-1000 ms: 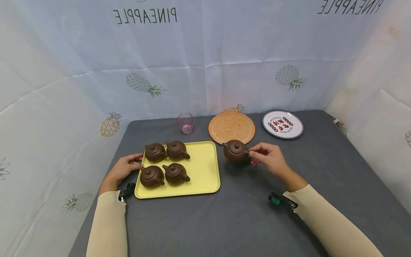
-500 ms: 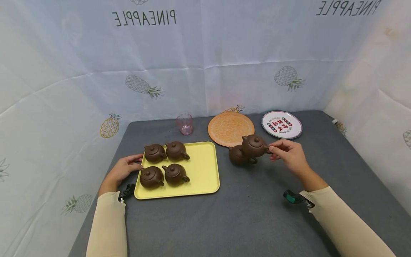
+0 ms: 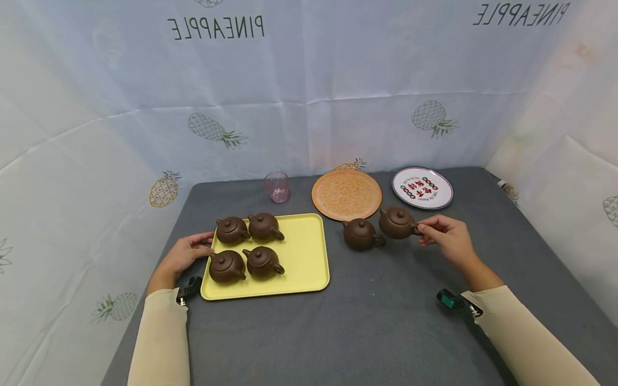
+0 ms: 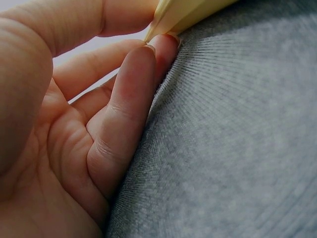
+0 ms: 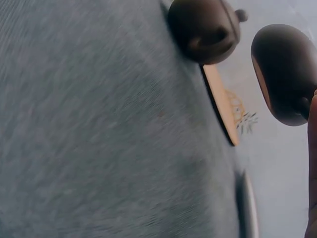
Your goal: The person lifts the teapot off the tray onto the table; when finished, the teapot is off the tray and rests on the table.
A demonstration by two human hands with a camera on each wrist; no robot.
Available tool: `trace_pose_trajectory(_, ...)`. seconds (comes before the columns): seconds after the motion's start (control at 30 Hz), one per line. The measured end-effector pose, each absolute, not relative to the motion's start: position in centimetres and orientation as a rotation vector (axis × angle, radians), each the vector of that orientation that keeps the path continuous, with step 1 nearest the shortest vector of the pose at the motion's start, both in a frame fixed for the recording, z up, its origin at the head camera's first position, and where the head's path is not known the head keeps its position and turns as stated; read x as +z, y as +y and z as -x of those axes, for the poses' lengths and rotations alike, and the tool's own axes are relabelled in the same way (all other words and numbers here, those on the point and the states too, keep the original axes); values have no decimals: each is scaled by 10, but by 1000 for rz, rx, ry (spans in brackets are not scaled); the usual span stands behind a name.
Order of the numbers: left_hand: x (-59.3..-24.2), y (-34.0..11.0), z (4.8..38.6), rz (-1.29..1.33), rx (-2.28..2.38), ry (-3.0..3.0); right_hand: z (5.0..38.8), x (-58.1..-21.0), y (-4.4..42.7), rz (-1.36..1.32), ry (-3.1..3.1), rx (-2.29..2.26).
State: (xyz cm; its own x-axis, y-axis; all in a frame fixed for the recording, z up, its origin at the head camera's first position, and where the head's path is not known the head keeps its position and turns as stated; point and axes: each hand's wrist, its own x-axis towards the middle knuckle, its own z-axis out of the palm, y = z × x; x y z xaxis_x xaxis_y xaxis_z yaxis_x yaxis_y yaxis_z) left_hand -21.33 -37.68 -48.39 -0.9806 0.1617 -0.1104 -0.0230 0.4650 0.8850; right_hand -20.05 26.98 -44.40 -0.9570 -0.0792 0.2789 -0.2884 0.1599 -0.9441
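My right hand pinches the handle of a dark brown teapot by thumb and fingers. In the right wrist view this held teapot hangs above the tabletop, its underside showing. Just left of it another brown teapot stands on the table, its handle to the right. At the left, my left hand grips the left edge of a yellow tray. Several like teapots stand on the tray's left half. In the left wrist view the thumb and fingers meet the tray's edge.
Behind the teapots lies a round orange mat. A white plate with red characters is at the back right, and a pink clear cup stands at the back left. White pineapple-print cloth hangs behind the grey table.
My right hand has carried the held teapot to the right and then lowered it somewhat, uncovering the other teapot on the table. The left hand and tray look unmoved.
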Motion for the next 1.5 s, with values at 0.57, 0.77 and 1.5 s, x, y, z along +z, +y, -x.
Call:
trace_pose_trajectory(0.57, -484, -376, 212, -110, 1514, 2546, 208, -476, 281, -288, -2294, 1889)
trace_pose_trajectory(0.77, -485, -376, 212, -89, 1481, 2562, 209, -480, 283, -308, -2318, 1879)
trace_pose_trajectory(1.5, -476, -373, 209, -105, 1556, 2511, 212, -490, 282, -285, -2335, 1890)
